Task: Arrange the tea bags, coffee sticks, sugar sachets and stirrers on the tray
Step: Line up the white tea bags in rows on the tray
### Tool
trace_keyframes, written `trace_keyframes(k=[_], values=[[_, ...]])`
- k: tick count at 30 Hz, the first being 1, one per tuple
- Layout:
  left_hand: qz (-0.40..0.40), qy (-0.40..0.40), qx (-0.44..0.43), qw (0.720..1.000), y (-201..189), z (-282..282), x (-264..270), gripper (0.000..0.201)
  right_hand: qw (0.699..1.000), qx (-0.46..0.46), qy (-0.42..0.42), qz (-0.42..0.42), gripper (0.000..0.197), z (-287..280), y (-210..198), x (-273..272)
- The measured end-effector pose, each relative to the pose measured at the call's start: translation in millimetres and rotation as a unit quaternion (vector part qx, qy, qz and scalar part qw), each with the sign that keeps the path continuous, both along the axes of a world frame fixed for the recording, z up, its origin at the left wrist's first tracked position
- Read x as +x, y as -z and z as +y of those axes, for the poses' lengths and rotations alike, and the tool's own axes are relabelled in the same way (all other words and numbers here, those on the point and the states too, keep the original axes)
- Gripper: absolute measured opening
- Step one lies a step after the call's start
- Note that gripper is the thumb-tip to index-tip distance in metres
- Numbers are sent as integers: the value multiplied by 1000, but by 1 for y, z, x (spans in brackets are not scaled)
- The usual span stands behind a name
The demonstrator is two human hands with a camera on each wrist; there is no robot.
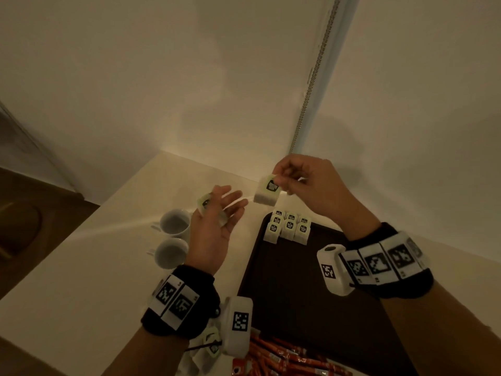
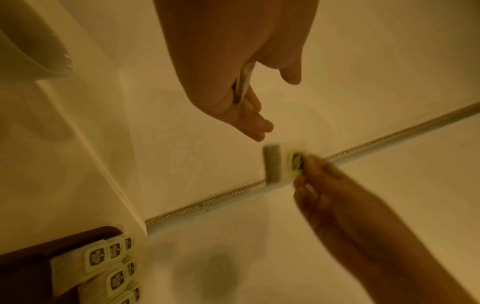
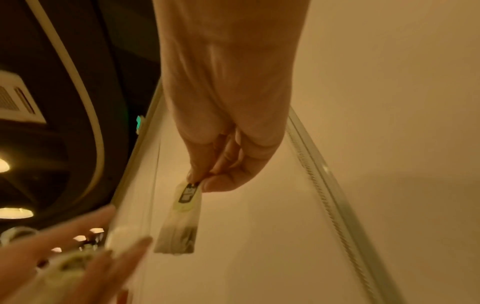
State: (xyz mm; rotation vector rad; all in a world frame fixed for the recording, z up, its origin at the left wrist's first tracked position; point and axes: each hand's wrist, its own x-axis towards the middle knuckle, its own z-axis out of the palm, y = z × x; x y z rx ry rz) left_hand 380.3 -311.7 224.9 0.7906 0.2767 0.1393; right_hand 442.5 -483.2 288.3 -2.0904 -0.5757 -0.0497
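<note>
Bare hands (image 1: pixel 211 234) and forearms (image 1: pixel 433 335) — black wristbands (image 1: pixel 202 279), white tiles (image 1: pixel 379 263) with black square codes, white camera blocks (image 1: pixel 237 324).

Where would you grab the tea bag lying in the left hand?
Probably by the labelled end of the tea bag, which sticks out of the left hand toward the cups. Pinch it from above: the bag looks flat and limp, and the rest lies against the fingers. The right hand holds the other tea bag that way, by its label.

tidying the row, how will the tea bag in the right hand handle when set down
Probably light: the right hand holds the tea bag by a fingertip pinch. It hangs limp, so likely floppy, not rigid.
</note>
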Motion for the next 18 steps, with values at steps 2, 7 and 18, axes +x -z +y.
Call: trace_keyframes(k=[2, 7, 18], values=[[18, -11, -19, 1000, 5, 9, 1, 39, 996, -79, 10, 32, 6, -10, 29, 5], [28, -7, -10, 1000, 6, 17, 2, 33, 957, -206, 33, 201, 11, -33, 119, 13], [52, 14, -16, 998, 15, 20, 7, 38, 940, -211, 149, 222, 8, -56, 202, 41]])
